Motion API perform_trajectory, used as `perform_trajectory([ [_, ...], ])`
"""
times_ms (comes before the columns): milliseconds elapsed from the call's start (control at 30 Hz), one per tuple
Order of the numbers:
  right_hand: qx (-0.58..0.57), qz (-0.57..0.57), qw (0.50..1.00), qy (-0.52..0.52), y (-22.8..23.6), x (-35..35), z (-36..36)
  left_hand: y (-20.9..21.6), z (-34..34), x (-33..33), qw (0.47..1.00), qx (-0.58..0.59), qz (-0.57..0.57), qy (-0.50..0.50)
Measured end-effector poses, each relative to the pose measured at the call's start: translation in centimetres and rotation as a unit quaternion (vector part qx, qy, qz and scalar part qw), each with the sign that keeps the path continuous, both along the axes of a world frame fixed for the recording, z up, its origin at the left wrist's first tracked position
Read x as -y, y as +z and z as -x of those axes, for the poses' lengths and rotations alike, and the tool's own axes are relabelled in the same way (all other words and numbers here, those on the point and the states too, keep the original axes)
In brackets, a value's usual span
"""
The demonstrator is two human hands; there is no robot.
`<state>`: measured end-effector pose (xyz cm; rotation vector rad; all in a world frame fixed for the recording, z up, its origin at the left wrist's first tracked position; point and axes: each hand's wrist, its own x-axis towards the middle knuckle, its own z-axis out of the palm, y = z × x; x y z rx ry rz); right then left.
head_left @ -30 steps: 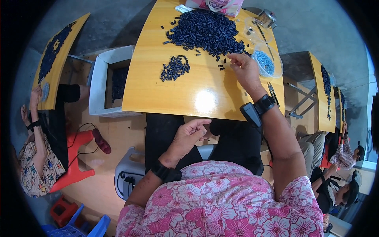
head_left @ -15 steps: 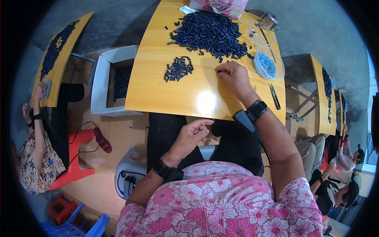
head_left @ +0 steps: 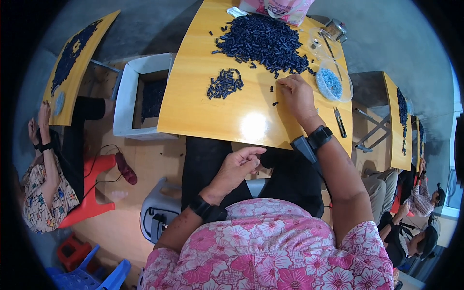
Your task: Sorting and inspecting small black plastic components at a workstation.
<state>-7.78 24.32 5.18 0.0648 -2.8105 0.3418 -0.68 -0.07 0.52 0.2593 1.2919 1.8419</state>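
My right hand (head_left: 298, 98) is over the table, fingers curled and pressed together beside the near edge of a big heap of short black tubular pieces (head_left: 263, 41). Anything between its fingertips is hidden. Two loose black pieces lie just left of it, one by the fingertips (head_left: 271, 89) and one nearer me (head_left: 275, 103). Farther left sits a smaller pile of the same pieces (head_left: 225, 84). My left hand (head_left: 234, 167) hovers above my lap, near the table's front edge, its fingers curled and the index finger pointing right. What it may hold cannot be seen.
Right of my right hand stand a clear tub of light-blue bits (head_left: 329, 83) and black thread snips (head_left: 340, 122). A pink bag (head_left: 280, 9) and a metal-and-glass mug (head_left: 336, 30) are at the back. A white box (head_left: 126, 96) stands left of the table. Other people sit at side tables.
My right hand has drawn back slightly to the right; the black piece at its fingertips is let go, and two loose pieces now lie beside it. My left hand stays over my lap.
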Motion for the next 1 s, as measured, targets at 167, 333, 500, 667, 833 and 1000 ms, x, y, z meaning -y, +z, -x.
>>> perform_trajectory([
  [167,-0.009,0.131,0.990,0.049,0.6,0.6,-1.1,-0.6,0.1,-0.1,1.000,-0.028,0.007,-0.001],
  [333,0.069,0.162,0.983,0.054,0.8,-0.2,-2.5,-0.5,0.2,-0.1,1.000,-0.006,-0.001,-0.002],
  [500,0.103,0.201,0.974,0.003,0.3,-0.4,-2.6,-0.3,0.2,-0.1,1.000,0.003,-0.005,-0.006],
  [667,0.054,0.147,0.987,0.039,-0.6,0.3,-1.1,-0.4,0.0,-0.2,1.000,-0.005,-0.002,0.000],
  [833,0.037,0.063,0.997,0.030,-0.2,2.1,0.9,-0.6,0.0,-0.4,1.000,0.005,-0.009,0.010],
  [1000,-0.007,0.237,0.971,0.032,-1.3,2.4,2.5,-0.3,0.1,-0.1,1.000,0.006,0.014,0.001],
])
